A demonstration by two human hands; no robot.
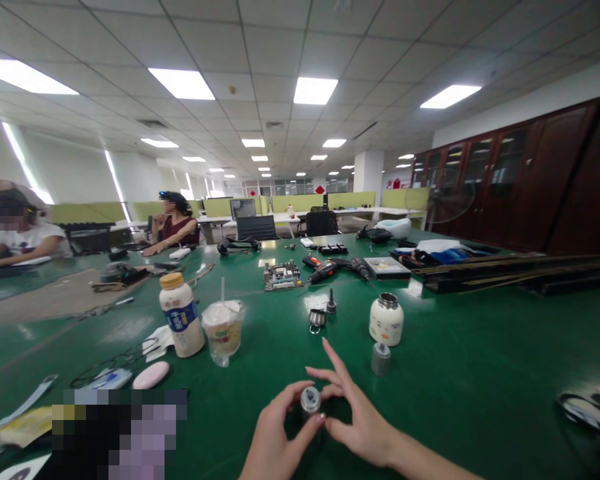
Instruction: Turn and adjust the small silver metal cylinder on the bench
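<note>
Near the bottom middle, my left hand (280, 427) holds a small grey metal cylinder (310, 399) upright between thumb and fingers. A short dark stub shows on its top. My right hand (357, 420) is close against the cylinder's right side, fingers spread and the longest stretched forward; whether its fingertips touch the metal I cannot tell. A similar metal cylinder (381, 360) stands to the right, in front of a cream-coloured bottle (387, 321) with an open metal mouth. Ahead of my hands are a small steel cup-like piece (317, 319) with a ring and a dark, narrow-tipped fitting (331, 303).
To the left stand a milk-tea bottle (183, 317) and a lidded plastic cup (223, 330) with a straw, near a pink oval case (151, 375). Farther back lie a circuit board (283, 275), power drills (323, 270) and long dark strips (480, 272). People sit at the left.
</note>
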